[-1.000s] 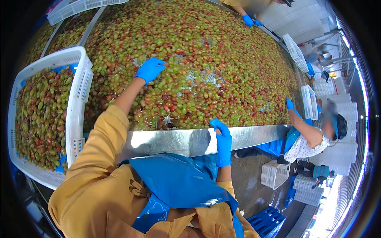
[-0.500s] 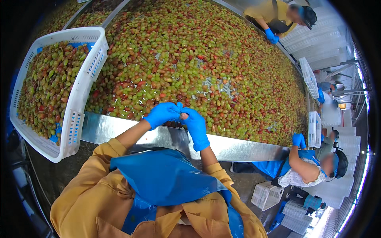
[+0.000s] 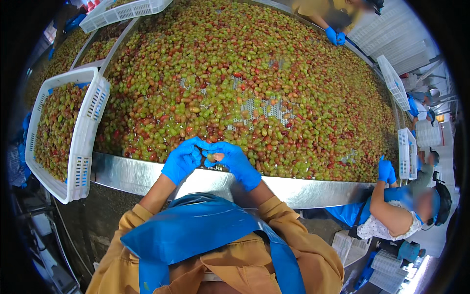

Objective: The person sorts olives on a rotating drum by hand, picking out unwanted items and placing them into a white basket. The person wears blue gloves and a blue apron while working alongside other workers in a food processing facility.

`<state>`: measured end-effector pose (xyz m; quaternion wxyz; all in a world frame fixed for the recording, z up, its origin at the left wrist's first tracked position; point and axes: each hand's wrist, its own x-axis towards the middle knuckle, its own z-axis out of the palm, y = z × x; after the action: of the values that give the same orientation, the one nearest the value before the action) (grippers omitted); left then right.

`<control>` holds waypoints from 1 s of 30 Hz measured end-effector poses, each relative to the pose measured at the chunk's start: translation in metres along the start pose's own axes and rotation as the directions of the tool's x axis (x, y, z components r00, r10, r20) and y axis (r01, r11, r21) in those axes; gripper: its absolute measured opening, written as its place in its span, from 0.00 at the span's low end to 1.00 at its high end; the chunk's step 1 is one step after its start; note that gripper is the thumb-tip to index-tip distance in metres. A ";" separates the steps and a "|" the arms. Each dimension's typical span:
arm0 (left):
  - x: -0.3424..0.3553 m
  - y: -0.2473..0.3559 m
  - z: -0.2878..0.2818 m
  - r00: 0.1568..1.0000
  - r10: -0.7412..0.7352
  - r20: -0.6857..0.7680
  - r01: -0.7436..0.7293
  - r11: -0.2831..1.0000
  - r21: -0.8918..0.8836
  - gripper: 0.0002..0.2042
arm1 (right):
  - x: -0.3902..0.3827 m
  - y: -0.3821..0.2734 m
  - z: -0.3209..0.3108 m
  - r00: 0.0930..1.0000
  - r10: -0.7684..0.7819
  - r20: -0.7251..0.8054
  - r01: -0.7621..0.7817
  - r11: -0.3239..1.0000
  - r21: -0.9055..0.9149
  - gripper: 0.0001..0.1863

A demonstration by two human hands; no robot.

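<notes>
Both my hands are in blue gloves and meet over the near metal rim of a wide sorting table (image 3: 313,190) spread with red and green grapes (image 3: 196,98). My right hand (image 3: 233,163) is closed in a pinch, with a small greenish grape (image 3: 211,158) at its fingertips. A pinkish patch beside that grape is too small to make out. Curled just left of it, my left hand (image 3: 182,159) has its fingers drawn together near the same grape. Whatever they may hold is hidden.
At the left stands a white slotted crate (image 3: 83,132) full of grapes; another white crate (image 3: 129,11) sits at the far left. Co-workers in blue gloves (image 3: 387,171) work at the right and far side. White crates (image 3: 407,154) line the right end.
My view has shifted, bringing the far-left crate into sight. My hands remain together; a greenish grape now shows between the fingertips.
</notes>
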<state>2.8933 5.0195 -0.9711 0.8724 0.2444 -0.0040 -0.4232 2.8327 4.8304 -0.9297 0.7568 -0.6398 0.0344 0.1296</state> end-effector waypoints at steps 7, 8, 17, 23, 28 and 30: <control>-0.027 -0.008 -0.042 0.932 0.332 0.148 -0.017 -0.365 0.931 0.11 | 0.124 -0.064 -0.165 0.932 -0.328 -0.154 0.122 0.683 -0.720 0.15; -0.024 -0.012 -0.046 0.951 0.266 0.155 0.000 -0.505 0.863 0.11 | 0.139 -0.073 -0.190 0.895 -0.392 -0.211 0.029 0.524 -0.852 0.15; -0.032 0.007 -0.045 0.949 0.312 0.035 0.107 -0.426 0.898 0.16 | 0.321 -0.064 -0.253 0.901 -0.404 -0.155 -0.254 -0.205 -0.945 0.09; -0.033 0.015 -0.054 0.947 0.320 -0.004 0.152 -0.437 0.887 0.15 | 0.325 -0.041 -0.262 0.862 -0.464 -0.202 -0.291 -0.129 -0.948 0.08; -0.020 0.018 -0.066 0.889 0.398 -0.226 -0.018 0.524 0.851 0.19 | 0.216 -0.063 -0.131 0.972 -0.223 -0.075 0.070 0.578 -0.813 0.16; 0.004 0.029 -0.053 0.935 0.114 -0.336 0.035 0.913 0.407 0.21 | 0.173 -0.008 -0.089 0.923 -0.374 0.084 0.360 0.769 -0.529 0.20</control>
<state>2.9283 5.0544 -1.0055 0.7974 0.4919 0.0594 -0.3445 3.0119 4.7685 -0.9756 0.5583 -0.8207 -0.1186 -0.0247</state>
